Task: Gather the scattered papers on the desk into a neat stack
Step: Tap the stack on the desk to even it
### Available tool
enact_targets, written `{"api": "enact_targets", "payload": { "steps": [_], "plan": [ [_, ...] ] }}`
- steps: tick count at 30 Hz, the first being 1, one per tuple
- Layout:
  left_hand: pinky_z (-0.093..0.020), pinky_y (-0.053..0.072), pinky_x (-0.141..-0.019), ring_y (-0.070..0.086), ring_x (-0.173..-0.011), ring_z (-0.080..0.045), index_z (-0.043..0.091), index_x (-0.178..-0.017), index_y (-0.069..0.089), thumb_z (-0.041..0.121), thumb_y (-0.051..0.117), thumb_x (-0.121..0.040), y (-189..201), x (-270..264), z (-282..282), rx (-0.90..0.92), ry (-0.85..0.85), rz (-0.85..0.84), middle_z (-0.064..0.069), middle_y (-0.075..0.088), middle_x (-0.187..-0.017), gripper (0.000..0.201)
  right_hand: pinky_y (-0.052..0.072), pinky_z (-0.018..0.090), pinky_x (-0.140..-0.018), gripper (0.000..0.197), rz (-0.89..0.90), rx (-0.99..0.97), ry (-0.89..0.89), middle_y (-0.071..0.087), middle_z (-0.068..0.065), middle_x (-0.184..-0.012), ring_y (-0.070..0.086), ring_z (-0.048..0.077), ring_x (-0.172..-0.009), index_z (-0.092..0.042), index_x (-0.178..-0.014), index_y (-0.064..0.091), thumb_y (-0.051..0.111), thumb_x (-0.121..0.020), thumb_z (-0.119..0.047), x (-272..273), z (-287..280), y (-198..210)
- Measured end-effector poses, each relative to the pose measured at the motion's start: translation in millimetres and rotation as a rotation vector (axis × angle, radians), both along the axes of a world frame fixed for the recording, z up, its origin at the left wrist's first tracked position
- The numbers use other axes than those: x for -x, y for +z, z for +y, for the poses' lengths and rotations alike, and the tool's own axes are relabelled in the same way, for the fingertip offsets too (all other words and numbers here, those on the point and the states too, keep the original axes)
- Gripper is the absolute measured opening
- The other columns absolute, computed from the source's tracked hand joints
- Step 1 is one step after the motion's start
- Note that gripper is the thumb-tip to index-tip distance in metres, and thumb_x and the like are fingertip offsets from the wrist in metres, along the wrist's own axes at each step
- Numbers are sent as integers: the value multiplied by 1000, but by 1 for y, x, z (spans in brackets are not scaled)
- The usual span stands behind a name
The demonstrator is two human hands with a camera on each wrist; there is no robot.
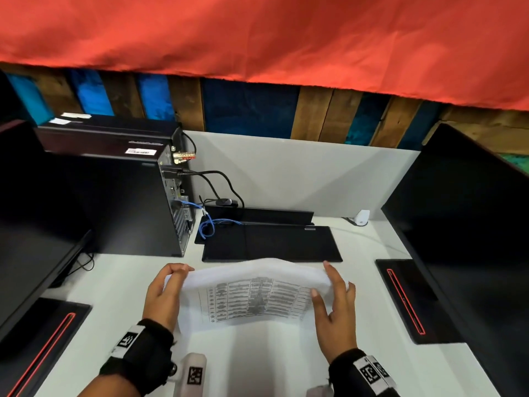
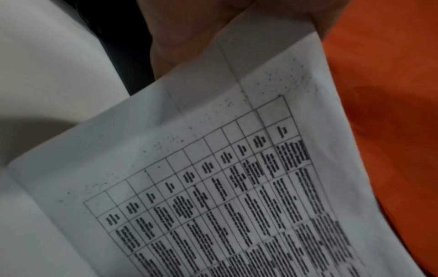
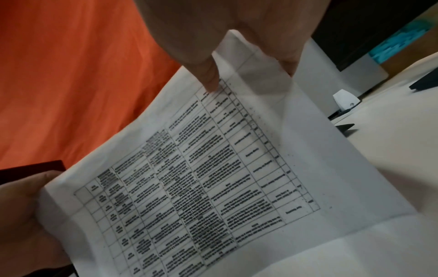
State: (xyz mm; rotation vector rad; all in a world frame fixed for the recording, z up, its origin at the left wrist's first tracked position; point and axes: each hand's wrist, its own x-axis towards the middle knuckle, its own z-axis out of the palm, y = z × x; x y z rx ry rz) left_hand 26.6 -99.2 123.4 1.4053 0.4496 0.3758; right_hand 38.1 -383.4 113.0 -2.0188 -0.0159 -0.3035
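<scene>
Your left hand pinches the papers' left edge; your right hand pinches the right edge between thumb and fingers. Papers stand on the near-centre tabletop, top bowed. Looks like squaring-up: next, tap edges flush, lay flat.

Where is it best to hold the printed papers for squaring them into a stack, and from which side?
By the two short side edges, one hand from each side, as the left hand and right hand do now: the papers stand on edge on the desk and sag between the hands.

Black computer tower, keyboard, red cloth
</scene>
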Motion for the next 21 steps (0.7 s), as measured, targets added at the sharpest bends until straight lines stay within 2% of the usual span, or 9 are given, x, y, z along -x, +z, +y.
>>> {"api": "enact_targets", "payload": {
  "steps": [3,5,9,12,14,15,18,19,21],
  "plan": [
    [-38,43,-84,56,-90,-26,16,-84,62,26,64,-83,-3,-1,1,-21,0,-2,-5,64,-92,10,31,-10,-88,49,-57,42,-14,30,-8,-128,34,-25,-114,-50,-128,44,56,-93,-18,1,4,-3],
    [-39,45,-81,57,-88,-27,17,-86,62,25,67,-80,-3,0,0,-22,-4,-3,-8,64,-94,11,33,-9,-86,47,-44,29,-20,30,-10,-130,36,-24,-113,-52,-122,48,58,-92,-18,2,4,-4],
    [-37,42,-78,56,-88,-27,19,-87,63,28,62,-79,-3,1,6,16,3,7,-9,64,-94,12,29,-13,-80,45,-21,8,-37,30,-8,-132,29,-32,-111,-39,-124,50,63,-88,-15,4,0,-4],
    [-35,41,-77,56,-88,-24,20,-87,64,25,59,-86,-5,2,7,74,-2,20,-5,64,-91,7,28,-10,-86,51,-35,13,-34,25,-16,-133,26,-30,-116,-45,-123,47,67,-86,-18,7,-1,-6],
    [-34,41,-74,55,-88,-23,18,-91,64,23,55,-90,-8,3,8,80,-8,20,-4,63,-92,11,31,1,-93,52,-38,1,-49,24,-17,-135,25,-28,-119,-49,-122,46,68,-85,-20,9,-1,-7],
    [-34,41,-74,55,-88,-23,16,-93,64,24,53,-91,-9,3,8,76,-10,22,-4,63,-93,13,33,2,-93,52,-37,-1,-55,25,-17,-136,25,-29,-119,-51,-120,46,68,-85,-21,10,-1,-8],
    [-33,42,-74,56,-87,-22,18,-94,64,25,50,-92,-9,5,7,78,-25,17,-4,63,-93,16,32,-5,-87,55,-33,12,-47,26,-16,-137,27,-29,-117,-61,-117,42,66,-86,-23,12,-3,-7],
    [-31,42,-72,56,-86,-20,19,-94,64,24,48,-93,-7,5,6,89,-30,13,-4,63,-93,17,31,-1,-91,55,-38,21,-44,26,-15,-138,27,-29,-118,-61,-119,41,66,-86,-24,12,-3,-8],
    [-29,43,-69,57,-83,-18,16,-99,62,22,44,-95,-4,7,5,101,-52,4,-3,63,-91,20,36,15,-98,55,-47,25,-36,28,-12,-139,28,-25,-121,-59,-122,40,66,-86,-26,13,-4,-9]
  ]
}}
